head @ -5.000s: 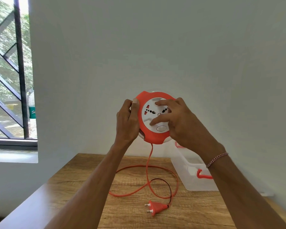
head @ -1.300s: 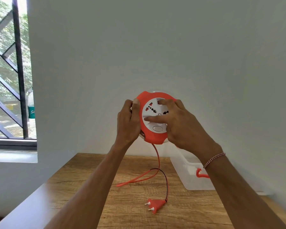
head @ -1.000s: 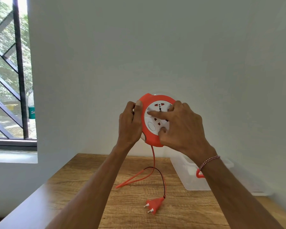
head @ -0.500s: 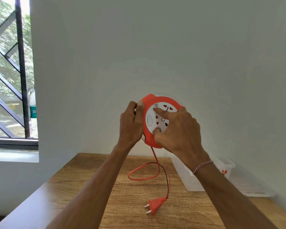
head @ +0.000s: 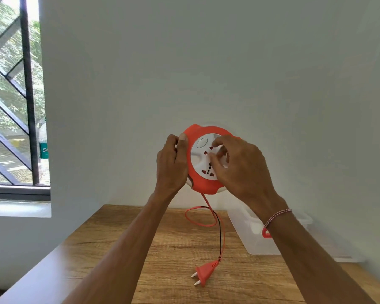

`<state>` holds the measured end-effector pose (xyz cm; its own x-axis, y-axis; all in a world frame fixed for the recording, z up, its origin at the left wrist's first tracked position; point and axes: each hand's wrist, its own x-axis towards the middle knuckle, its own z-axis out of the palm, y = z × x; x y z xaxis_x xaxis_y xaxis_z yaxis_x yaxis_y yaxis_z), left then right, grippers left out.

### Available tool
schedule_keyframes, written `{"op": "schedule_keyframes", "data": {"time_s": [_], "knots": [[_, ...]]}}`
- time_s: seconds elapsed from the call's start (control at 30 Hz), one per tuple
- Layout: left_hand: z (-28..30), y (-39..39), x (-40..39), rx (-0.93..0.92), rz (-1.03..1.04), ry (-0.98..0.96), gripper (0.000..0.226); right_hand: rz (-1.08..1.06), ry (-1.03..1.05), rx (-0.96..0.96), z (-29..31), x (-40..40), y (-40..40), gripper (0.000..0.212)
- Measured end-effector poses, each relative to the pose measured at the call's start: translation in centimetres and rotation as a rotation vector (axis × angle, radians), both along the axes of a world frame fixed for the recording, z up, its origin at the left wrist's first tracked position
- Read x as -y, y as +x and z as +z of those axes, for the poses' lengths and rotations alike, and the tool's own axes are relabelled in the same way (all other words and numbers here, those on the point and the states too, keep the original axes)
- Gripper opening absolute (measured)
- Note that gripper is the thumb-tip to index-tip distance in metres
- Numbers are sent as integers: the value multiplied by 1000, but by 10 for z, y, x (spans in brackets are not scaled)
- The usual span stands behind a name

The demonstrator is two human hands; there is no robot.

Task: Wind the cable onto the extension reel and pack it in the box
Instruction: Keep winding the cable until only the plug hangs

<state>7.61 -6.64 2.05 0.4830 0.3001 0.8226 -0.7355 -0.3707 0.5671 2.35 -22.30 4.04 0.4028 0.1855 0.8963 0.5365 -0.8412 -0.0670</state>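
Winding is under way, judged from the slack left below. The reel (head: pixel 203 163) is held up in the air above the table (head: pixel 162 249), face toward the camera, well clear of the wood, probably so the cable (head: pixel 206 218) can hang free and feed in from the bottom edge without dragging.

The left hand (head: pixel 170 166) is closed around the reel's orange rim, thumb on the front edge, fingers curled behind; the casing is steadied this way. The right hand (head: pixel 239 170) is laid over the white socket face, fingertips bent and pressed onto it, seemingly to turn that disc; nothing is enclosed by it.

One loose loop of cable is seen lying on the table under the reel, with a short run leading to the plug (head: pixel 204 272), which rests flat on the wood, pins toward the near left. A fair length is yet to be taken in.

The clear box (head: pixel 252 242) stands open on the table at the right, against the wall, partly hidden by the right forearm. Packing is not yet begun.
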Motion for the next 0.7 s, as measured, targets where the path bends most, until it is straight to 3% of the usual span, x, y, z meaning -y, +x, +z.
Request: {"op": "schedule_keyframes", "data": {"time_s": [0.03, 0.13, 0.33, 0.53, 0.7], "knots": [[0, 0, -1, 3, 1, -2, 47, 5, -75, -12, 3, 3, 0, 29], [1, -1, -1, 2, -4, -5, 44, -48, -281, -133, 6, 9, -1, 51], [-2, 1, 1, -1, -26, 14, 37, -244, -440, -118, 3, 1, -6, 70], [-3, 1, 3, 4, -43, 23, 36, -297, -396, -35, 0, 3, -2, 63], [-4, -1, 7, 13, -25, 21, 40, -226, -195, -21, -6, 5, 1, 60]]}}
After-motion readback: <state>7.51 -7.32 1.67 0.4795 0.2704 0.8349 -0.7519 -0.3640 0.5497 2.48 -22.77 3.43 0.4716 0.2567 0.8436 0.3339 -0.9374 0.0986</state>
